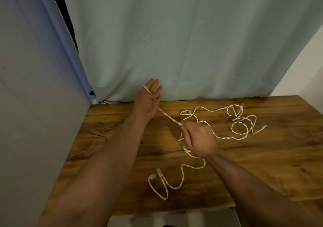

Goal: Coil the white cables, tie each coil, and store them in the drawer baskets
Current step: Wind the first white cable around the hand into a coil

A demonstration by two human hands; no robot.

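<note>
White braided cables (239, 122) lie tangled on the wooden table (262, 165). My left hand (149, 101) is raised near the back edge, palm up, fingers straight, with a turn of cable looped round the thumb and running across the palm. A taut stretch of that cable (168, 116) runs down to my right hand (197, 138), which grips it in curled fingers at mid-table. More white cable (181, 176) trails in loose bends toward the near edge. No drawer baskets are in view.
A pale green curtain (192, 43) hangs behind the table. A grey panel (35, 104) stands along the left side. Thin black wires (103, 130) lie on the table's left part. A grey surface (174, 218) shows below the near edge.
</note>
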